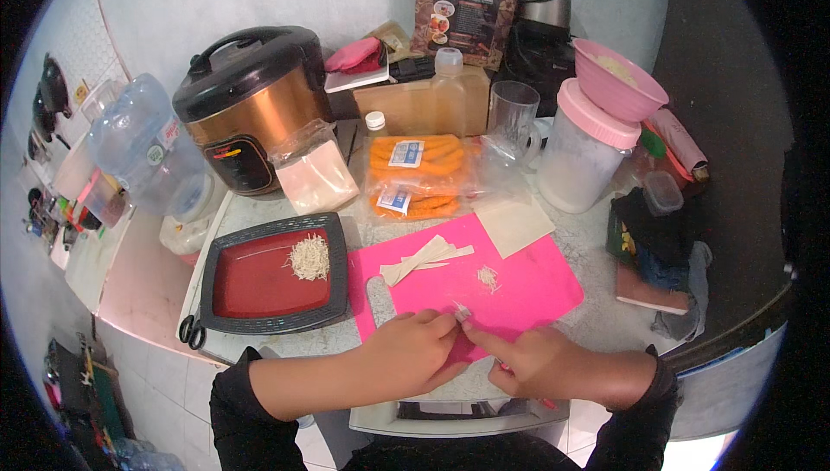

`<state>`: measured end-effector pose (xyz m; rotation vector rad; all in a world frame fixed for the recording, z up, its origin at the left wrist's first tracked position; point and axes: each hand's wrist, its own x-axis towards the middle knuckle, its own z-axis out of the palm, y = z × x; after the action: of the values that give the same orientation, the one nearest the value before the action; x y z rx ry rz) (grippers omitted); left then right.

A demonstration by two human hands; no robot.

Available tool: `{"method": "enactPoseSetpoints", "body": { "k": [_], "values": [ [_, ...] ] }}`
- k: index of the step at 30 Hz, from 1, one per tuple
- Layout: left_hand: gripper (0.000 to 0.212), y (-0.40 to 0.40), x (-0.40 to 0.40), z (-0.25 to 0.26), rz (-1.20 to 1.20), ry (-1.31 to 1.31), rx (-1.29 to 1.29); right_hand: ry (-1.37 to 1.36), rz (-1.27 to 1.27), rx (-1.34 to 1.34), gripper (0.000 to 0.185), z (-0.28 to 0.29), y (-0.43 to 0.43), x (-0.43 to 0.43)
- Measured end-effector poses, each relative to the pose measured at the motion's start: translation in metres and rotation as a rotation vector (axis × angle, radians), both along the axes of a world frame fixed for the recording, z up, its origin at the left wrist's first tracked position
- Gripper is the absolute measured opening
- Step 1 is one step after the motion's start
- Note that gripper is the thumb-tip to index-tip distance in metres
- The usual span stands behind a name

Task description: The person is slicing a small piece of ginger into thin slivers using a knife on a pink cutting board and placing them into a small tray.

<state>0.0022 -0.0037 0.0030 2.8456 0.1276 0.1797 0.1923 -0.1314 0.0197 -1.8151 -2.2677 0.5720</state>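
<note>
My left hand (415, 344) is at the near edge of a pink cutting mat (538, 276), its bent fingertips pinning a small bundle of pale dough strips (461, 311). Against that bundle, my right hand (541, 361) grips what looks like a knife by its reddish handle (548, 403), index finger stretched forward; the blade is mostly hidden. Just beyond lies a little heap of fine pale shreds (487, 280). Longer flat strips (428, 258) are stacked crosswise on the mat. A square wrapper sheet (515, 225) overlaps its far right corner.
Left of the mat, a red-and-black tray (259, 280) bears more shreds (310, 257); black-handled scissors (192, 331) lie beside it. Behind are a rice cooker (253, 108), packed wrappers (318, 176), bags of orange food (415, 176), a glass mug (513, 111) and a pink-lidded container (580, 153) under a pink bowl (616, 79).
</note>
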Motion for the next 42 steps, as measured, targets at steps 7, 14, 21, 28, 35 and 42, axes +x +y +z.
{"method": "enactPoseSetpoints", "body": {
  "k": [7,14,21,28,35,42],
  "values": [
    [0.046,-0.002,-0.002,-0.001,0.004,-0.041,0.042,0.029,0.011,0.005,0.062,-0.001,-0.001,-0.001],
    [0.046,-0.003,-0.001,-0.001,-0.005,-0.032,0.063,0.012,-0.005,0.063,0.061,-0.008,0.001,-0.005],
    [0.047,-0.002,-0.003,0.000,-0.002,-0.031,0.050,0.171,-0.008,-0.098,0.058,0.009,0.008,0.002],
    [0.047,-0.001,-0.002,0.002,-0.021,-0.001,0.052,0.143,-0.002,-0.029,0.059,0.004,0.002,0.001],
    [0.045,-0.001,-0.002,0.000,-0.015,-0.031,0.047,0.118,0.008,-0.043,0.056,0.003,0.003,-0.001],
    [0.044,0.001,0.000,-0.003,-0.028,-0.096,0.047,0.118,-0.017,-0.024,0.059,-0.006,0.010,-0.001]
  ]
}}
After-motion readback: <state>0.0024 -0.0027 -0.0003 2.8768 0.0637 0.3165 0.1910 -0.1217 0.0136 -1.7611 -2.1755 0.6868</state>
